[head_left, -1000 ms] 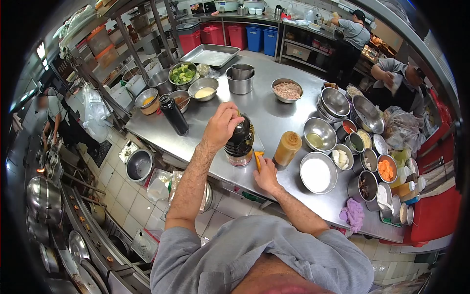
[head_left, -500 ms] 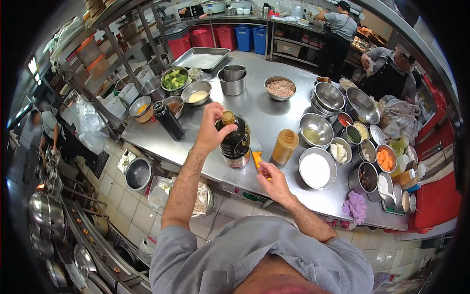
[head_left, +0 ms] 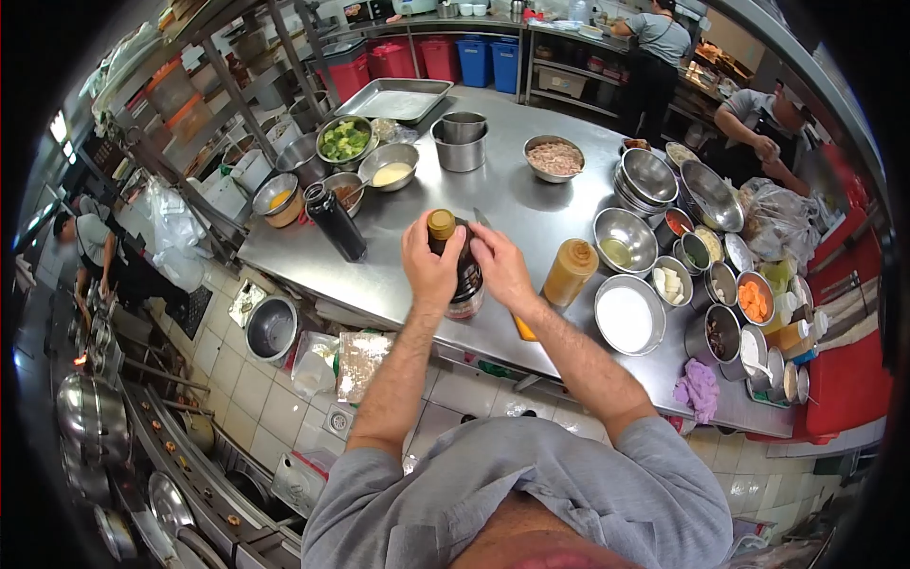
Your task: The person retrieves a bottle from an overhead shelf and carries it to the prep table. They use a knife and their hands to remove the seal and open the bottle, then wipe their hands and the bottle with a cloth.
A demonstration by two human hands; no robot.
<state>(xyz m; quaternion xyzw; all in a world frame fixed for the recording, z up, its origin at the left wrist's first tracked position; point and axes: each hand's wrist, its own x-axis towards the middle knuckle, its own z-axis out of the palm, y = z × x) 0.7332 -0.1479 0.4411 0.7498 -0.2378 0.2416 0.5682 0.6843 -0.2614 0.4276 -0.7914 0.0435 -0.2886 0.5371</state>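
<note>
A large dark bottle (head_left: 466,292) with a yellowish cap (head_left: 441,224) stands upright on the steel table. My left hand (head_left: 432,265) is wrapped round its neck from the left. On the other side, my right hand (head_left: 500,268) has its fingers closed at the bottle's upper right, and its palm side is hidden. A yellow-handled knife (head_left: 524,328) lies partly under my right forearm, its tip showing beyond my fingers. To the right stands a squeeze bottle (head_left: 571,272) of brown sauce.
Steel bowls with food (head_left: 629,315) crowd the right side. A black bottle (head_left: 334,224), a bowl of broccoli (head_left: 344,139) and a steel pot (head_left: 460,150) stand at the left and back. Two co-workers (head_left: 661,40) are beyond the table, another (head_left: 95,237) at far left.
My right hand has left the knife handle and moved up to the dark bottle. My left hand has shifted lower round the neck. The camera view has tilted slightly.
</note>
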